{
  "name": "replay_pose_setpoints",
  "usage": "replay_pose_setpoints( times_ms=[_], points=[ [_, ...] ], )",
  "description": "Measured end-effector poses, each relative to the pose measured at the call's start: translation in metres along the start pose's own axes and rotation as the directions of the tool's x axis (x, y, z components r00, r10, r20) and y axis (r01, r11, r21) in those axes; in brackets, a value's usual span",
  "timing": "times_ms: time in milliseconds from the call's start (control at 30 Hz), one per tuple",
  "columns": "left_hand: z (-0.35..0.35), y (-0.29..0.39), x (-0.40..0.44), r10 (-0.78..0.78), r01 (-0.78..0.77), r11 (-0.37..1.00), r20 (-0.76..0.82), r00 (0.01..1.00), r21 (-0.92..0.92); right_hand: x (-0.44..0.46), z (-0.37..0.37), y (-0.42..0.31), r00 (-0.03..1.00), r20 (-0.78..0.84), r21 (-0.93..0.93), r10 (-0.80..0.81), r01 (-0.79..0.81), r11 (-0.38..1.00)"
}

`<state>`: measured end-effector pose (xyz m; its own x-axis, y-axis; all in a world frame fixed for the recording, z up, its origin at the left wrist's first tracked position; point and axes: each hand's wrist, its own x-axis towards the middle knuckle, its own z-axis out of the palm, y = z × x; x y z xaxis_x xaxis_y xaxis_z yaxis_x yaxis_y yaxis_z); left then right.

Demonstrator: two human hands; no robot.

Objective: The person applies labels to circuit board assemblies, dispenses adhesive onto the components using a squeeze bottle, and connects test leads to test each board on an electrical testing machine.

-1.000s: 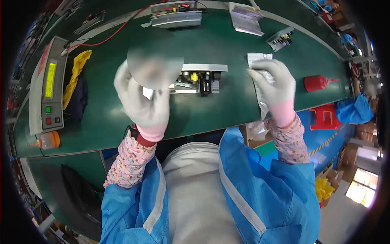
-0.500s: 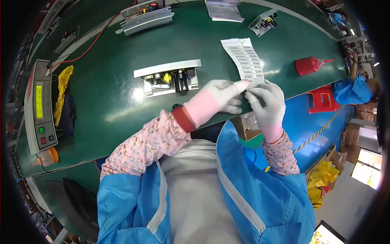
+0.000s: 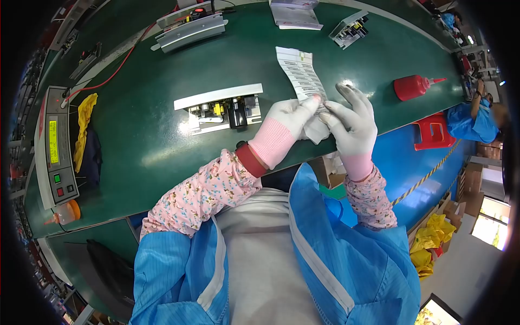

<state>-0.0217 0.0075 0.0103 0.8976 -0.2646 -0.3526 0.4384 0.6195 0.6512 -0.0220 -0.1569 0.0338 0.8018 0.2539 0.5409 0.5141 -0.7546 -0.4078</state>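
Observation:
A white sheet of barcode labels [image 3: 303, 76] hangs out over the bench, its lower part curling below my fingers. My left hand [image 3: 291, 120], in a white glove with a pink cuff, is closed on the sheet, the thumb lying on top. At the sheet's right edge, the thumb and forefinger of my gloved right hand [image 3: 353, 122] are pinched together; its other fingers are raised apart. Whether a single label is between those fingertips is too small to see. Left of my hands lies an open metal-framed circuit unit [image 3: 221, 111] with black and yellow parts.
A tester with a lit display [image 3: 53, 142] stands at the left, beside a yellow cloth [image 3: 84, 130]. A red bottle [image 3: 411, 88] lies at the right. More metal-framed units [image 3: 349, 30] sit along the back. A red stool [image 3: 435, 132] and a person in blue [image 3: 472, 123] are beyond the bench.
The label sheet has shifted left, and its lower end now shows below my hands. My right hand's fingers have moved up and left along it, with the outer fingers lifted.

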Motion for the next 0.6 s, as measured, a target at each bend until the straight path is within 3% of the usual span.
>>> replay_pose_setpoints(
  times_ms=[100,267,300,333,367,400,433,467,533,567,600],
  points=[
    [-0.007,0.000,0.006,-0.058,0.057,0.997,-0.001,0.998,-0.058,-0.001,-0.002,-0.002,0.993,-0.036,-0.091,-0.109,0.105,0.990],
    [-0.011,0.006,0.010,-0.068,0.072,0.993,-0.041,0.997,0.098,0.001,-0.009,-0.005,0.961,-0.090,-0.087,-0.262,0.255,0.963],
    [-0.009,0.007,0.009,-0.045,0.048,0.991,-0.027,0.999,0.124,0.005,-0.008,-0.008,0.997,-0.077,0.140,-0.031,0.042,0.989],
    [-0.007,0.006,0.009,-0.024,0.026,0.988,-0.013,1.000,0.151,0.008,-0.007,-0.012,0.981,-0.011,0.351,0.196,-0.180,0.919],
    [-0.005,0.007,0.008,-0.002,0.002,0.984,0.004,1.000,0.179,0.012,-0.005,-0.015,0.914,0.098,0.526,0.394,-0.383,0.759],
    [-0.002,0.008,0.007,0.020,-0.024,0.978,0.022,1.000,0.207,0.015,-0.005,-0.015,0.804,0.241,0.649,0.543,-0.550,0.526],
    [-0.001,0.011,0.003,0.024,-0.029,0.977,0.023,0.999,0.210,0.017,-0.001,-0.012,0.807,0.238,0.653,0.540,-0.545,0.527],
    [0.000,0.013,-0.007,0.134,-0.136,0.911,0.032,0.990,0.389,0.016,0.007,-0.005,0.839,0.220,0.592,0.498,-0.521,0.615],
    [-0.001,0.020,-0.034,0.333,-0.308,0.655,0.102,0.937,0.690,0.016,0.026,0.010,0.893,0.201,0.454,0.404,-0.450,0.769],
    [-0.001,0.026,-0.045,0.411,-0.361,0.478,0.160,0.898,0.801,0.017,0.032,0.014,0.913,0.200,0.379,0.355,-0.406,0.832],
    [0.000,0.044,-0.061,0.446,-0.429,0.412,0.233,0.864,0.804,0.020,0.033,0.014,0.914,0.203,0.382,0.352,-0.405,0.831]
  ],
)
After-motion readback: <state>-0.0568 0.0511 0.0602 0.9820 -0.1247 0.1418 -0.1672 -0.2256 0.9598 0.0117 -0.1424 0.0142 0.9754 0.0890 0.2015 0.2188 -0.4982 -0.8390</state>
